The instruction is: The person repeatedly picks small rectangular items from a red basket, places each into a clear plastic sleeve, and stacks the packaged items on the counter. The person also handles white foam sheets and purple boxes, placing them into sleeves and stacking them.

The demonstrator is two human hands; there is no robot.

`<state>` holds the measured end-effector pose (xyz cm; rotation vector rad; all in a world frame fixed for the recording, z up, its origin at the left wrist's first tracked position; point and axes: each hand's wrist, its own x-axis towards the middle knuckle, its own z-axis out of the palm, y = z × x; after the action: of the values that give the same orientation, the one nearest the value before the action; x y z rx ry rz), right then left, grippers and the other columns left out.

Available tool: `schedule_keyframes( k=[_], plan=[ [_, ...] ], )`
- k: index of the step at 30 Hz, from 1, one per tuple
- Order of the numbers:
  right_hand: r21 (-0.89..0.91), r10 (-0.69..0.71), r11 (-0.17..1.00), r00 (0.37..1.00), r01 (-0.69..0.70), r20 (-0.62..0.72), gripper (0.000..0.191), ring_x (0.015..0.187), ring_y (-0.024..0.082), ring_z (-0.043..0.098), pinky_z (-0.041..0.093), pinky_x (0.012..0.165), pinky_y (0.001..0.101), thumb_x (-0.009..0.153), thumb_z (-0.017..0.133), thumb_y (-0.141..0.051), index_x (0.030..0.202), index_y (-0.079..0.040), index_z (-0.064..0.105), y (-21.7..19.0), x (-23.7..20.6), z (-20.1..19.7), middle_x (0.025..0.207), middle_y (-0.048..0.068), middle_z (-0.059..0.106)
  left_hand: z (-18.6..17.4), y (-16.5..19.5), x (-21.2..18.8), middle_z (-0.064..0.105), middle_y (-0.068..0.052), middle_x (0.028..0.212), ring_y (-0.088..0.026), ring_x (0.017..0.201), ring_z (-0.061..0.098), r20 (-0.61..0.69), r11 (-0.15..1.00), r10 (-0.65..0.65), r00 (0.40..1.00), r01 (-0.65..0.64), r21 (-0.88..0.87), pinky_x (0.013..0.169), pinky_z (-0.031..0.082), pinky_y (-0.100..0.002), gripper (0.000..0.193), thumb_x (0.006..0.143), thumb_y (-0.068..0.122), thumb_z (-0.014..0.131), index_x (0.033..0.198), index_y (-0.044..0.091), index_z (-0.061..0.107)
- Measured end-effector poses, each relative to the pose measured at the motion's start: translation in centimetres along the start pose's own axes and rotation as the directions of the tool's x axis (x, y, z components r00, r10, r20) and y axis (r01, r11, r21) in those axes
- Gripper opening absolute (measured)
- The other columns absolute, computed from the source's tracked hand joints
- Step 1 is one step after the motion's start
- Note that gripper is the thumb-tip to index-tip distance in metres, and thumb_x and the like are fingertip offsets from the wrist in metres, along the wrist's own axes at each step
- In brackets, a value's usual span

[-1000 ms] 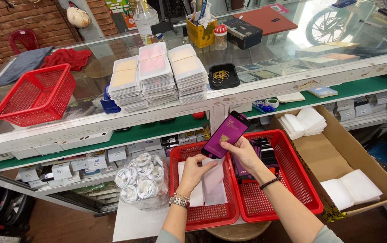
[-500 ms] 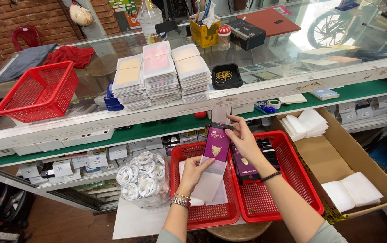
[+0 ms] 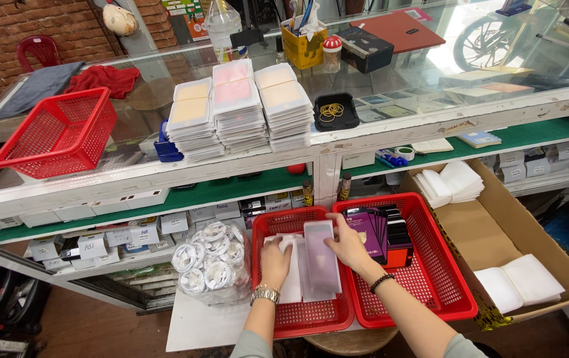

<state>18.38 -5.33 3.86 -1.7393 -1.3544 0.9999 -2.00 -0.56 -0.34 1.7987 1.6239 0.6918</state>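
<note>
Lowered since the earlier frame, the clear-sleeved case now lies in the lower-centre red basket, your right hand pinching its edge, left hand pressed flat beside it; packing underway, release squarely.

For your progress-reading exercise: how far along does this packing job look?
Done: bagged sleeves lie in the left basket. In hand: both the left hand and right hand rest on a clear sleeve there. Left: purple cards stand in the right basket.
</note>
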Motion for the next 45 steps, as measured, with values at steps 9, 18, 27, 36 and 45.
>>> schedule_keyframes(
  k=[9, 18, 27, 36, 45],
  plan=[
    [-0.543, -0.076, 0.828, 0.932, -0.138, -0.353, 0.074, 0.121, 0.036, 0.052, 0.051, 0.098, 0.0486, 0.078, 0.084, -0.040, 0.138, -0.012, 0.051, 3.8, -0.4, -3.1, 0.130, 0.017, 0.053, 0.7, -1.0, -2.3, 0.025, -0.026, 0.161, -0.041, 0.146, 0.031, 0.131, 0.897, -0.101, 0.986, 0.033, 0.441, 0.115, 0.038, -0.047, 0.106, 0.080, 0.019, 0.086, 0.157, 0.002, 0.016],
    [-0.375, 0.227, 0.856, 0.911, -0.355, -0.344, 0.089, 0.106, 0.033, 0.068, 0.057, 0.090, 0.0430, 0.067, 0.091, -0.047, 0.136, -0.007, 0.050, 6.0, -0.6, -6.9, 0.125, 0.020, 0.060, 0.8, -0.2, -1.3, 0.050, -0.023, 0.140, -0.037, 0.134, 0.049, 0.066, 0.888, -0.242, 0.968, 0.193, 0.417, 0.107, 0.050, -0.042, 0.096, 0.070, 0.019, 0.093, 0.145, -0.002, 0.036],
    [0.194, 0.232, 0.966, 0.912, -0.173, -0.339, 0.044, 0.100, 0.025, 0.072, 0.058, 0.085, 0.0376, 0.090, 0.073, -0.027, 0.121, 0.000, 0.057, 4.1, 0.2, -6.6, 0.113, 0.017, 0.073, 1.0, -0.7, -1.7, 0.045, -0.018, 0.143, -0.037, 0.134, 0.047, 0.094, 0.882, -0.114, 0.989, 0.057, 0.467, 0.107, 0.049, -0.044, 0.071, 0.072, 0.018, 0.092, 0.128, 0.001, 0.051],
    [0.716, 0.141, 0.698, 0.983, -0.014, -0.118, 0.039, 0.097, 0.020, 0.071, 0.059, 0.084, 0.0352, 0.089, 0.069, -0.007, 0.125, -0.002, 0.057, 0.7, 1.7, -2.4, 0.116, 0.013, 0.071, 0.6, -0.1, -1.1, 0.046, -0.020, 0.143, -0.036, 0.131, 0.051, 0.143, 0.878, -0.257, 0.956, 0.169, 0.448, 0.106, 0.051, -0.041, 0.079, 0.077, 0.018, 0.090, 0.139, 0.003, 0.044],
    [0.758, 0.203, 0.638, 0.979, -0.136, 0.005, 0.041, 0.101, 0.016, 0.067, 0.058, 0.083, 0.0335, 0.095, 0.062, -0.016, 0.135, -0.008, 0.056, 1.1, 0.6, 0.3, 0.119, 0.006, 0.068, 1.0, -0.4, -2.2, 0.063, -0.018, 0.122, -0.036, 0.115, 0.061, -0.079, 0.978, -0.006, 0.997, 0.022, 0.207, 0.096, 0.051, -0.045, 0.045, 0.080, 0.022, 0.084, 0.115, 0.002, 0.065]
  ],
)
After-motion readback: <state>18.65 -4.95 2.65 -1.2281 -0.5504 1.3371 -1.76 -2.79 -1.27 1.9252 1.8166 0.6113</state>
